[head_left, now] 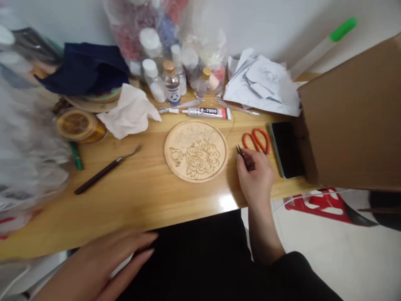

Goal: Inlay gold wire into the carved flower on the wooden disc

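Observation:
My right hand [256, 173] is closed on a pair of black tweezers [240, 152], whose two tips point up and left. Just beyond it lie scissors [257, 140] with orange-red handles, their blades hidden by the hand. To its left sits a round wooden plaque [169, 163] with a flower drawn on it, partly outlined in gold wire. My left hand [106, 259] is low at the left, in front of the table edge, blurred, with its fingers stretched out and nothing visible in them.
A dark-handled tool [100, 176] and a spool of gold wire [82, 125] lie left of the plaque. Behind it are a B-7000 glue tube [208, 112], a white cloth [130, 113] and small bottles [171, 83]. A phone [287, 150] and a cardboard box [354, 117] stand right.

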The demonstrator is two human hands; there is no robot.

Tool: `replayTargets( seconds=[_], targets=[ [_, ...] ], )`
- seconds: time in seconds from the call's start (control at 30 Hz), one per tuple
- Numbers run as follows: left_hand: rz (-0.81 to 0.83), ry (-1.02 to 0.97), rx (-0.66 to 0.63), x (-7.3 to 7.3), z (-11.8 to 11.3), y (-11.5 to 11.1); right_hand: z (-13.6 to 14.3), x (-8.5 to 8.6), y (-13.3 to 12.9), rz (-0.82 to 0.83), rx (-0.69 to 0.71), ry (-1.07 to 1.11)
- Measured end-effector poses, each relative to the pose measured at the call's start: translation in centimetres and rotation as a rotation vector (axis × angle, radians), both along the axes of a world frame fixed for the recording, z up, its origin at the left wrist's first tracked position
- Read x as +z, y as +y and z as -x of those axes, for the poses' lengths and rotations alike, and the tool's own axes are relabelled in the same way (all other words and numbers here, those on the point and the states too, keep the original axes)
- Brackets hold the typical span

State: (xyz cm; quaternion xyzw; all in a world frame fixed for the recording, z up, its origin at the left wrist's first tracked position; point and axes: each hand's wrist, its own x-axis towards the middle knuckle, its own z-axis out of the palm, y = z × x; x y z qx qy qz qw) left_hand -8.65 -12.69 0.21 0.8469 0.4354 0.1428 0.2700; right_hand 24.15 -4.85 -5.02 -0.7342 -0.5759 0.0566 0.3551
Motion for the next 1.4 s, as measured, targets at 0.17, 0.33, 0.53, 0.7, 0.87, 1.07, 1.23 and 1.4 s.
replayTargets(
  seconds=[0.17,0.33,0.53,0.7,0.87,1.07,1.23,1.4],
  targets=[
    [-0.349,-0.091,-0.091,0.6,-8.7,10.4,-0.6,1.0,0.0,0.000,0.065,0.009],
    [-0.490,-0.062,-0.353,-3.4,-9.6,13.9,-1.8,1.7,-0.1,0.017,0.100,-0.132],
    [-0.603,-0.125,-0.473,-4.7,-8.4,13.6,-1.6,1.3,0.0,0.100,0.050,-0.282],
    [-0.569,-0.193,-0.435,-5.0,-8.4,14.0,-0.2,3.0,1.1,0.057,0.135,-0.292],
    [-0.510,-0.216,-0.452,-4.9,-8.2,14.0,1.4,4.2,3.9,0.136,0.384,-0.215],
    [-0.480,-0.193,-0.430,-4.8,-8.2,14.0,1.4,2.5,5.0,0.057,0.259,-0.151],
    [-0.485,-0.136,-0.413,-4.8,-8.3,14.0,1.2,2.2,4.7,0.065,0.254,-0.100],
    [-0.487,-0.096,-0.417,-4.8,-8.5,14.1,1.4,2.4,4.7,0.072,0.278,-0.065]
  ],
)
